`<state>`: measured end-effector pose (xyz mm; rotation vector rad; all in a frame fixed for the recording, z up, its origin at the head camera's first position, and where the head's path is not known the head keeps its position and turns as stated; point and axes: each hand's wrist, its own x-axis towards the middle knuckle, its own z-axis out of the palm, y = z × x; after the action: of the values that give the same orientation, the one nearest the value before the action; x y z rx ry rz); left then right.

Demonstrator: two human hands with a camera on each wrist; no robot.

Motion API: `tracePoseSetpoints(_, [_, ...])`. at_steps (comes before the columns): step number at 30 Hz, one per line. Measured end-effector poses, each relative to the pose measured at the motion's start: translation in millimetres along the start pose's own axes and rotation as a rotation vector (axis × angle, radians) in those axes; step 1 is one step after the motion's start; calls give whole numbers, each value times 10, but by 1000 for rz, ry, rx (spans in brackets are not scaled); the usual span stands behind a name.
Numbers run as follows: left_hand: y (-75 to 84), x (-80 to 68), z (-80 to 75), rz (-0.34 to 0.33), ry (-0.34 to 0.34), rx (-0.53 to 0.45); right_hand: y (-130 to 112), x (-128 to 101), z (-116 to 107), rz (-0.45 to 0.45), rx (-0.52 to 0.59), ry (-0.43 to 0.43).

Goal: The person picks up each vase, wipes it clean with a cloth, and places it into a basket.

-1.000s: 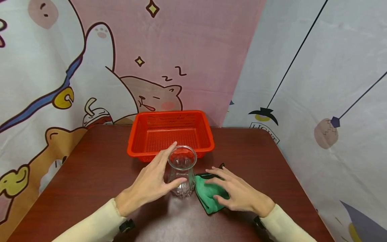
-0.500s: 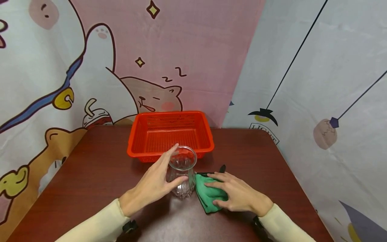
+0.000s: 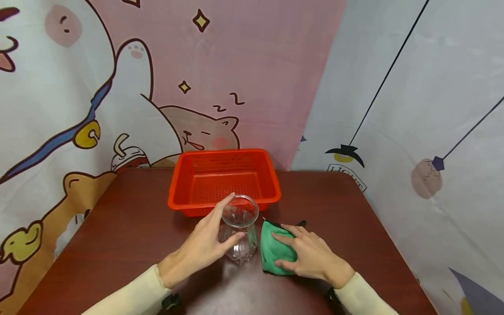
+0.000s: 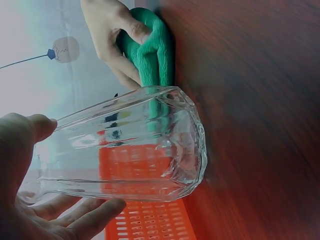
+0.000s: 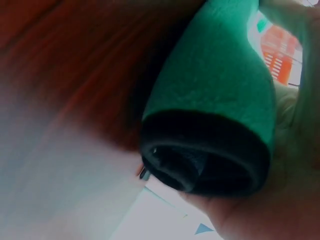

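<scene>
Since a second ago the right hand [image 3: 311, 256] has bunched the green microfibre cloth [image 3: 271, 251], gripping it; the left hand [image 3: 204, 247] grasps the clear ribbed glass vase [image 3: 238, 232] mid-counter near the red plastic basket [image 3: 224, 180]. Best to steady the vase firmly.

Hidden and cut-off parts

The right hand [image 3: 311, 256] covers much of the cloth [image 3: 271, 249]; a small black thing [image 3: 301, 223] behind its fingers is too small to tell. In the right wrist view the table [image 5: 65, 75] is blurred, the hand cropped.
</scene>
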<state>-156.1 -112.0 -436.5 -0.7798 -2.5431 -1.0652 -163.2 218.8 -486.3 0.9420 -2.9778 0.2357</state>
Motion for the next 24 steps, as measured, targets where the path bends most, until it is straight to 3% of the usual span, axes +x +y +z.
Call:
tracePoseSetpoints(6, [23, 7, 13, -10, -5, 1, -42, 20, -8, 57, -92, 65])
tracePoseSetpoints(12, [37, 17, 28, -1, -11, 0, -58, 52, -15, 104, -176, 61])
tracePoseSetpoints(24, [2, 14, 24, 34, 13, 16, -44, 180, -29, 93, -40, -9])
